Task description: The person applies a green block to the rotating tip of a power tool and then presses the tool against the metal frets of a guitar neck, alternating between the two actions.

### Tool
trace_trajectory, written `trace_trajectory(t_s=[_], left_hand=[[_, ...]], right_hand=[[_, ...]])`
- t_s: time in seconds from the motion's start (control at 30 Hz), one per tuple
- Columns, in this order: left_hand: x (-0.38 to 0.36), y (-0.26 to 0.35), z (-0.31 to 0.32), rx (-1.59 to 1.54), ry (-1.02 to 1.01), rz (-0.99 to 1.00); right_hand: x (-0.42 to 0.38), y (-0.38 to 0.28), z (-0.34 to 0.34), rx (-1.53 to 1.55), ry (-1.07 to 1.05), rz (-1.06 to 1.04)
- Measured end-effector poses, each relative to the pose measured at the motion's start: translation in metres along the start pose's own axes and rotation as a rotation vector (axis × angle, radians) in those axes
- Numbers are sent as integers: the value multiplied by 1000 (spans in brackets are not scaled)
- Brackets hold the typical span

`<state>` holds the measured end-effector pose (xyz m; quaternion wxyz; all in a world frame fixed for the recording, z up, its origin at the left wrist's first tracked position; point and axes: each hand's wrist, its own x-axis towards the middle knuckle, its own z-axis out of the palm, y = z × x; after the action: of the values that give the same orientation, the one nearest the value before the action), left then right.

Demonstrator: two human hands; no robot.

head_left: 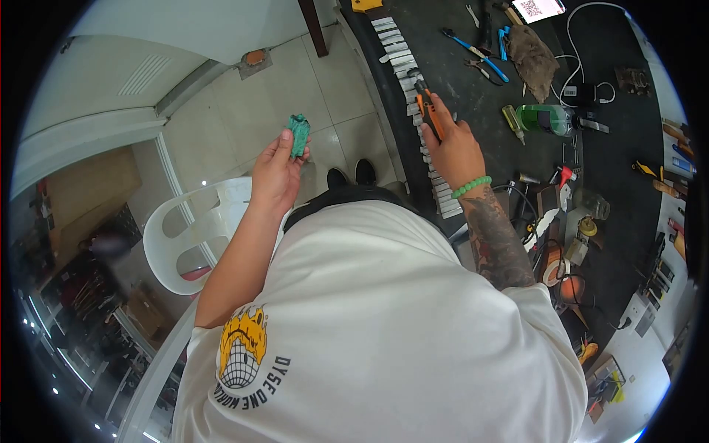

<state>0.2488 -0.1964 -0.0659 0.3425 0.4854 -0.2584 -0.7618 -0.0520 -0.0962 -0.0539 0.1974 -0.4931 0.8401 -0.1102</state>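
- pale, kinda shiny tile floor [229, 144]
- white plastic chair [233, 205] off to the left, cutouts in it
- big black table [624, 166] along the right
- white panel [96, 70] with vent slats, upper left
- bright lights [74, 369], lower left

Orange-and-black handheld tool [428, 114]: handle partly covered by the right hand [456, 152]. Crumpled teal-green piece [299, 133]: partly obscured by the left hand [278, 173]. White QR-code sheet [537, 9]: cut off at top edge; code unreadably small.

White printed T-shirt [399, 310], green beaded bracelet [471, 187]
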Motion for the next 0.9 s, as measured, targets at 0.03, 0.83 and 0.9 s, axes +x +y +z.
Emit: trace_trajectory(t_s=[0.03,0.83,0.9], left_hand=[[0,0,0,1,-7,-3],[-4,4,2,-6,13,1],[-5,5,0,-5,12,4]], right_hand=[[-1,-3,3,1,0,-15],[-8,-15,7,24,-67,-50],[-9,-13,9,31,-50,-42]])
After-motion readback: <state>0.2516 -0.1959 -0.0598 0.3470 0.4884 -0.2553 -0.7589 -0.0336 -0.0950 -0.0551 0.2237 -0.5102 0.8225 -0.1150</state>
